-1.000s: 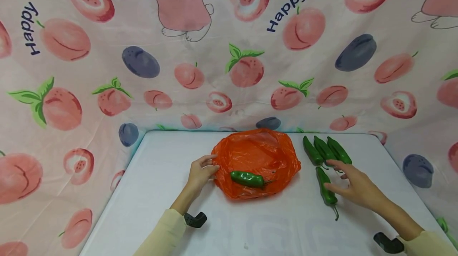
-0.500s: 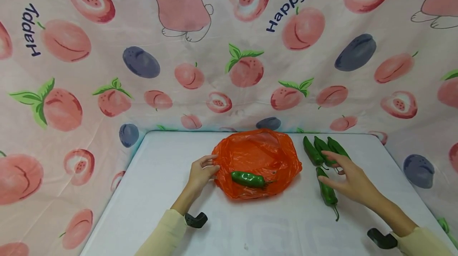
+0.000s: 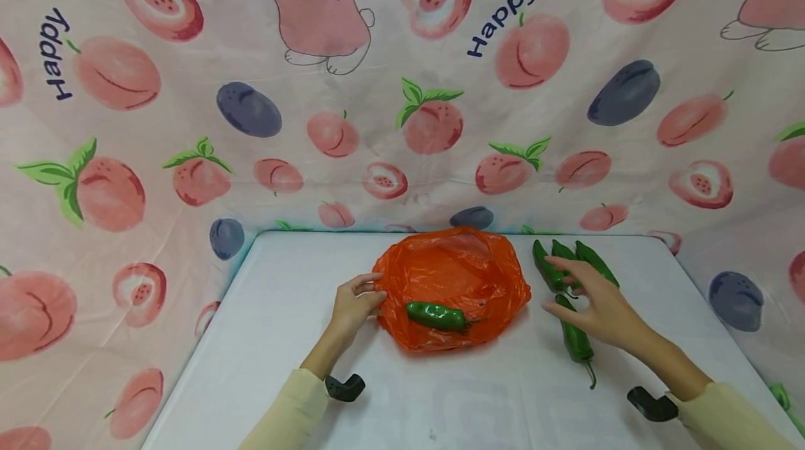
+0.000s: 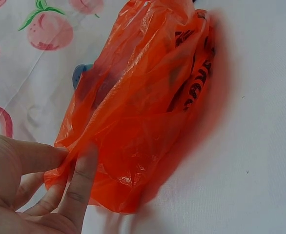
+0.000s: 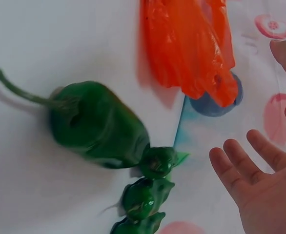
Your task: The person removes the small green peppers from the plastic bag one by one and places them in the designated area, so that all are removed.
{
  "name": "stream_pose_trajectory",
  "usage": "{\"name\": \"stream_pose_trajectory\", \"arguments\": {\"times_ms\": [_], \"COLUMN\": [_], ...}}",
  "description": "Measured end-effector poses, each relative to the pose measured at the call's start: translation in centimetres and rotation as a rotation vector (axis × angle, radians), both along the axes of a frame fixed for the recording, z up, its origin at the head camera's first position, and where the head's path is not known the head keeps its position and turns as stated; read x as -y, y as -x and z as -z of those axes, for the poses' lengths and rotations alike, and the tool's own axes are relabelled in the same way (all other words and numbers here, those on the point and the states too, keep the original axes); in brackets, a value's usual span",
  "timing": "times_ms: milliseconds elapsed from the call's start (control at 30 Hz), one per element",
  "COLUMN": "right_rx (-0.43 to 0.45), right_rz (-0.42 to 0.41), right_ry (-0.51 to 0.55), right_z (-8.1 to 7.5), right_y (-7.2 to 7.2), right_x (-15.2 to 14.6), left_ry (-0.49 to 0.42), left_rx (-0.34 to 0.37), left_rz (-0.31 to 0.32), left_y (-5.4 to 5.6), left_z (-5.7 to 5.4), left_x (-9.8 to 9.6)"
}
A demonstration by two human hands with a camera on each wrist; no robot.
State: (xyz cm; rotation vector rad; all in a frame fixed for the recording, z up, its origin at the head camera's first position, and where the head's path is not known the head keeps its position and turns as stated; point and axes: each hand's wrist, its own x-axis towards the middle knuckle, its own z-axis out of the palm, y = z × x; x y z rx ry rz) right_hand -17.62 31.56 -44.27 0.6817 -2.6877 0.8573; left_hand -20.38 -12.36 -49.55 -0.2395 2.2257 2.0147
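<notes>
An orange plastic bag [image 3: 465,265] lies spread open on the table, with one green pepper [image 3: 435,315] in it. At the bag's left rim is my left hand [image 3: 352,307]; in the left wrist view its thumb and fingers pinch the thin plastic [image 4: 133,107]. My right hand [image 3: 604,310] hovers over the loose peppers at the right, fingers spread and nothing held. Below it lies a green pepper [image 3: 577,344], stem toward me, partly covered by the hand. Behind are three more peppers [image 3: 546,265] side by side, their near ends partly hidden.
The white table [image 3: 264,338] ends at a fruit-printed cloth [image 3: 352,100] hanging behind it. Each wrist carries a black camera mount, one at the left [image 3: 344,388] and one at the right [image 3: 652,404].
My right hand has moved left and slightly away from me over the peppers, without taking one. The left hand and the bag stay where they were.
</notes>
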Motion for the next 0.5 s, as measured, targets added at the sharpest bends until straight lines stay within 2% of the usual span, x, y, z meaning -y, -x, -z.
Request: {"name": "stream_pose_trajectory", "arguments": {"times_ms": [267,500], "right_rx": [-0.038,0.027], "right_rz": [-0.09,-0.149], "right_ry": [0.019,-0.006], "right_z": [-1.0,-2.0], "right_y": [0.9,2.0], "right_x": [1.4,2.7], "left_ry": [-0.003,-0.003], "left_rx": [0.004,0.003], "left_rz": [0.004,0.005], "left_y": [0.0,0.1], "left_z": [0.1,0.2], "left_x": [0.1,0.2]}}
